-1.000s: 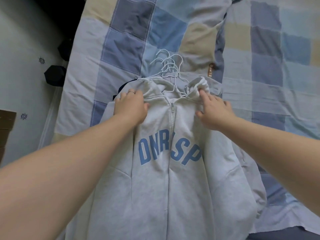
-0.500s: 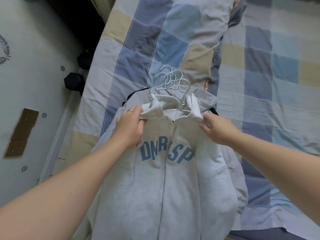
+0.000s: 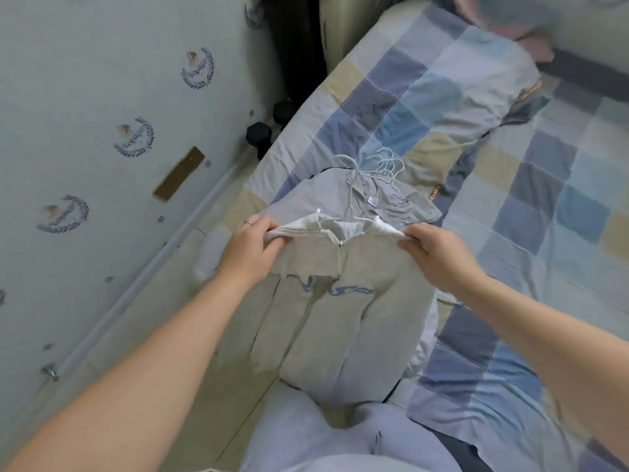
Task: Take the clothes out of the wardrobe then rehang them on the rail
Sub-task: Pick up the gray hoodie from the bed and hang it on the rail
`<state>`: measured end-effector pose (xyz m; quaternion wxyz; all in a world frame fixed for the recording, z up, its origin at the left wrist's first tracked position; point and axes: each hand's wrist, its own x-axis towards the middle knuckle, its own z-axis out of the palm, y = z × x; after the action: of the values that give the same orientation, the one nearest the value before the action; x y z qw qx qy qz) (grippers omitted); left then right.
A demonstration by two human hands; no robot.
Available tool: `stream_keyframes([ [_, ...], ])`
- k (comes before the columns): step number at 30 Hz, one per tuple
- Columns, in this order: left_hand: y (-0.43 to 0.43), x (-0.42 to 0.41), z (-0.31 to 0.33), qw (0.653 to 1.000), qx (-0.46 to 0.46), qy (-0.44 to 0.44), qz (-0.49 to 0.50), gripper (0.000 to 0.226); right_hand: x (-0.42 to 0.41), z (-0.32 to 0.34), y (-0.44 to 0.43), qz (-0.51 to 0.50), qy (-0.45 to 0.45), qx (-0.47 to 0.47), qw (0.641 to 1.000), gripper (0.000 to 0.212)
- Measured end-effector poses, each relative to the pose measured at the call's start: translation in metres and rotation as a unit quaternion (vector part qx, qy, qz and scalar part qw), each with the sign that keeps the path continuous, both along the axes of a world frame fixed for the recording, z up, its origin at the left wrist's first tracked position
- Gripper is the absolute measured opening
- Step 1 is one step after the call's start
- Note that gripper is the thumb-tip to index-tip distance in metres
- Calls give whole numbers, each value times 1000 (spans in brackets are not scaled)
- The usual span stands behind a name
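Observation:
A light grey zip hoodie [image 3: 343,315] with blue lettering hangs in the air between my hands, its body drooping toward my legs. My left hand [image 3: 250,248] grips its left shoulder near the collar. At the other shoulder, my right hand [image 3: 434,257] pinches the fabric. A white hanger's tip [image 3: 319,211] pokes out of the collar. Behind it, a darker grey garment [image 3: 371,202] lies on the bed on a white hanger, with several white hanger hooks [image 3: 386,165] bunched at its top.
The bed carries a blue, grey and beige patchwork quilt [image 3: 544,185]. Left of it runs a narrow strip of floor along a patterned wall [image 3: 102,131], where black dumbbells [image 3: 260,134] sit. My legs in pale trousers [image 3: 340,437] are at the bottom.
Both hands lifted the hoodie off the pile and pulled it toward me, uncovering the darker grey garment beneath. The view has swung left toward the wall.

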<state>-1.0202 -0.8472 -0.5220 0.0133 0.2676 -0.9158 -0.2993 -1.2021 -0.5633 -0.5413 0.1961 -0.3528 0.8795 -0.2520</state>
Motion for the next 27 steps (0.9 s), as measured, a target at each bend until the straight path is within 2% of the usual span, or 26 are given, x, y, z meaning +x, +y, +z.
stream_keyframes([
  [8,49,138,66,990,24,15,141,18,65,55,-13,98,-7,-56,994,13],
  [15,97,258,101,967,32,29,252,19,137,85,-31,220,13,-110,969,17],
  [21,149,366,107,948,25,52,312,15,231,99,-28,266,32,-139,954,14],
  [27,200,492,106,940,14,78,331,15,350,109,4,303,61,-148,939,12],
])
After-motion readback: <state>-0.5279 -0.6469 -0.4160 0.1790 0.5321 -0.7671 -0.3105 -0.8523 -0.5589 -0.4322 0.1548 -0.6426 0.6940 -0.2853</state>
